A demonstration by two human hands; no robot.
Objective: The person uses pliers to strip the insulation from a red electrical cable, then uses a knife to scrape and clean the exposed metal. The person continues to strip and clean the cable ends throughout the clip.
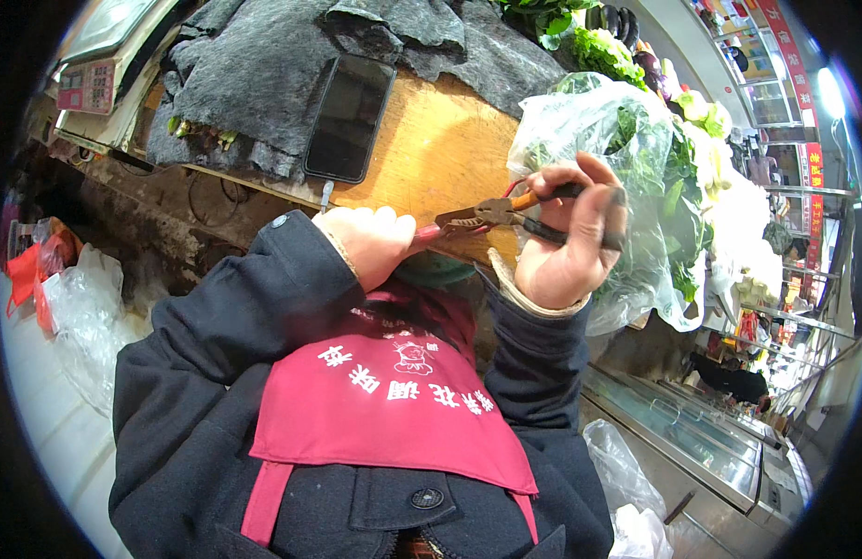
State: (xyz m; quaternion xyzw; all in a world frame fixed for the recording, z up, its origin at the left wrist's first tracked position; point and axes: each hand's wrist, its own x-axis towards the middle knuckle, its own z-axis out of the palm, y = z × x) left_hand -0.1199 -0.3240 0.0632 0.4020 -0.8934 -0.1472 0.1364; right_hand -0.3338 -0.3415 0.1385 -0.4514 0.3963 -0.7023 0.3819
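Note:
My right hand (575,238) has its fingers around the orange and black handles of a pair of pliers (494,212). The worn, brownish jaws point left, against or just above a red-handled tool (427,235). My left hand (370,244) is wrapped in a fist around that tool. A short metal end pokes out past the fist on its far side; the rest is hidden by the fingers, so its exact kind cannot be told. Both hands are over the near edge of a wooden table (440,140). Beside the right hand is a clear plastic bag (580,121) of leafy greens.
A black phone (351,118) lies on the table beside a rumpled grey cloth (254,84). Piled vegetables (696,116) line the right side. Plastic bags (86,298) hang or lie at the left, and a glass-topped counter (692,433) stands at the lower right.

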